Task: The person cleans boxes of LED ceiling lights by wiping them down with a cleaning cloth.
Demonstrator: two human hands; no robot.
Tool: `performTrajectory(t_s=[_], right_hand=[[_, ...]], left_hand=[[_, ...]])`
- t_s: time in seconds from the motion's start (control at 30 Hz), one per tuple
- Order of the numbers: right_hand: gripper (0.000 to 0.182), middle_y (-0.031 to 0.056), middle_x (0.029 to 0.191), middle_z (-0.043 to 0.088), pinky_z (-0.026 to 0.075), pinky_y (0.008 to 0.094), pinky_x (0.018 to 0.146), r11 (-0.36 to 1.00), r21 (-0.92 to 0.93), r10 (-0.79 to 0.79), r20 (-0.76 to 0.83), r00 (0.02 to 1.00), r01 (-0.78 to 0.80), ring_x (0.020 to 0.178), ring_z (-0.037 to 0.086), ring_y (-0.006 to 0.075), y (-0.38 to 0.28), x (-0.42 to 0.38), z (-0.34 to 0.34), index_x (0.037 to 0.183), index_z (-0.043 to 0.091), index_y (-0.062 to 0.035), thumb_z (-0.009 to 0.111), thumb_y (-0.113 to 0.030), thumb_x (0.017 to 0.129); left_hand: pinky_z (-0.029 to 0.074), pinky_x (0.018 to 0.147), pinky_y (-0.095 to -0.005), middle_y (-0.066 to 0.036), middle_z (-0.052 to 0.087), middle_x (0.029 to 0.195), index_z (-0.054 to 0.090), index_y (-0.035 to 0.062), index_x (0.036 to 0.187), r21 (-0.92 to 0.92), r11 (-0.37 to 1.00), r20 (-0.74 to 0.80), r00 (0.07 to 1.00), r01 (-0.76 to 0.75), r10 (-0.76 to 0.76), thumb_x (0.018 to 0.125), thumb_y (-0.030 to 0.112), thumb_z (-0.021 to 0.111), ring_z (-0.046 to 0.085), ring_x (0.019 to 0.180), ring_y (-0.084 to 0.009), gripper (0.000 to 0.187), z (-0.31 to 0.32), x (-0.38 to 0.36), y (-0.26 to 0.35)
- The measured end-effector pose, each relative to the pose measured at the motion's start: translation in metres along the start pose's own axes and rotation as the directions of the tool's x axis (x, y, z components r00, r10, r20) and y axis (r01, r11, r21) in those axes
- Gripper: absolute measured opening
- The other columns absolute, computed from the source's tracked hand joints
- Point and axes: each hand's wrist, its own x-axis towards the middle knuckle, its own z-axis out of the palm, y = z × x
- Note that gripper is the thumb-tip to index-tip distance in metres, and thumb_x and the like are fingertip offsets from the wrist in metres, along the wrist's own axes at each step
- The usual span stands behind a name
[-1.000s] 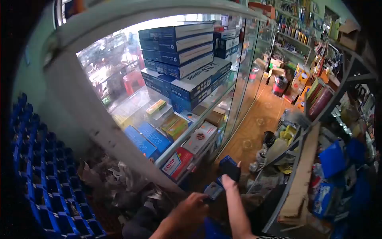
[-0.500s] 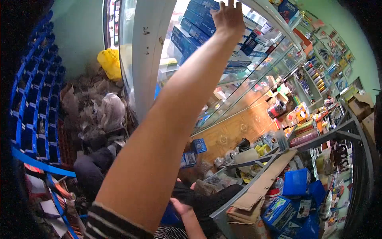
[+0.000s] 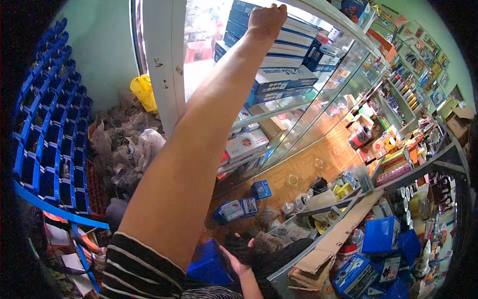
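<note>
My left hand (image 3: 268, 21) is raised at the top of the view with its fingers curled, by the upper end of a stack of blue and white boxes (image 3: 286, 78) in a glass cabinet (image 3: 303, 117). Whether it grips anything is hidden. The bare forearm and striped sleeve cross the view from the lower left. Low in the middle, my right hand (image 3: 241, 263) has its thumb and fingers apart and holds nothing visible. Beside it lies a blue plastic bin (image 3: 209, 263).
Blue bins (image 3: 47, 129) line the left wall. A yellow bag (image 3: 144, 93) and crumpled plastic (image 3: 149, 143) lie near the white post (image 3: 167, 65). Small blue boxes (image 3: 231, 210) are on the floor. Cardboard (image 3: 331, 231) and packed shelves (image 3: 393, 107) stand right.
My left hand has shifted slightly left, and its spread fingers have curled in. The view has shifted, showing more of the box stack and floor. My right hand's fingers now show apart beside the blue bin.
</note>
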Motion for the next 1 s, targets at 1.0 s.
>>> performTrajectory(t_s=[1.0], right_hand=[[0.05, 0.0163, 0.13, 0.062, 0.033, 0.0489, 0.116, 0.552, 0.109, -0.706, 0.589, 0.394, 0.827, 0.124, 0.056, 0.0327, -0.139, 0.01, 0.309, 0.127, 0.06, -0.0051, 0.045, -0.046, 0.102]], left_hand=[[0.05, 0.079, -0.0307, -0.013, 0.061, 0.101, 0.064, -0.0011, 0.105, 0.065, 0.421, 0.185, 0.426, -0.905, 0.886, 0.078, 0.019, 0.063, 0.061, 0.085, -0.0189, 0.034, -0.308, -0.195, 0.13]])
